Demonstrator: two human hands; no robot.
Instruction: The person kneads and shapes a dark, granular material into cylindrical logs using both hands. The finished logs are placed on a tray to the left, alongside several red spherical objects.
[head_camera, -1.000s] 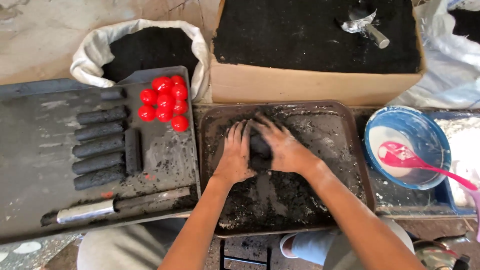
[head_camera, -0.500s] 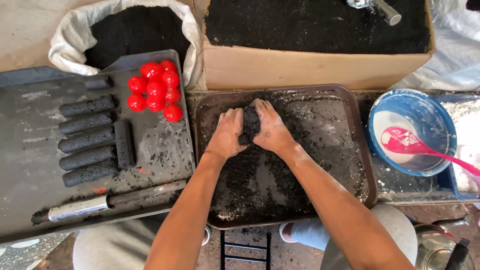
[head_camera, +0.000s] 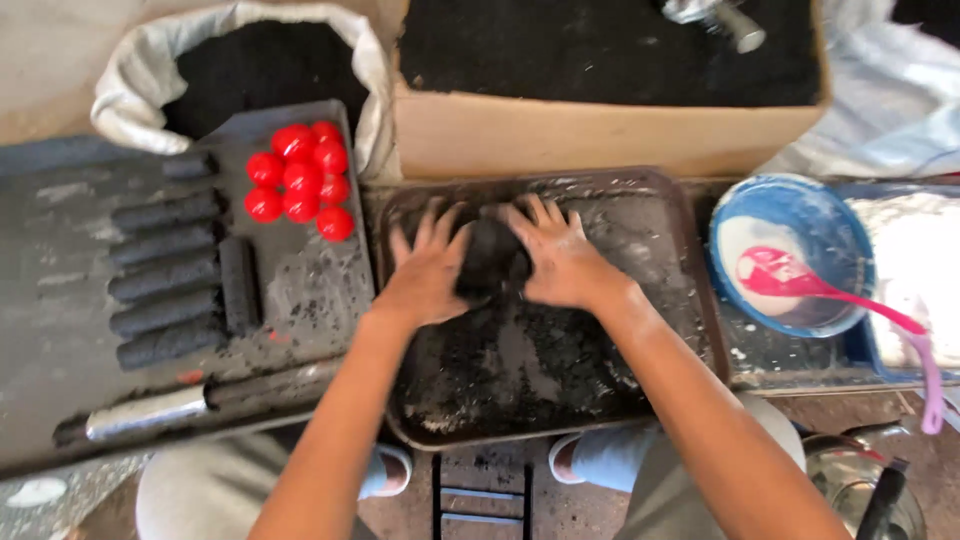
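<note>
Dark gritty lump (head_camera: 488, 262) — cupped between left hand (head_camera: 428, 272) and right hand (head_camera: 562, 262), fingers half-spread — on grimy metal tray (head_camera: 640, 390).

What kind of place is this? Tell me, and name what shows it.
Probably a small hand workshop for pressing black powder into sticks: a sack and box of black powder, finished black rolls, and a mixing tray.

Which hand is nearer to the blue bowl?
Right. The right hand presses the dark lump on the side facing the blue bowl; the left hand is across the lump.
</note>
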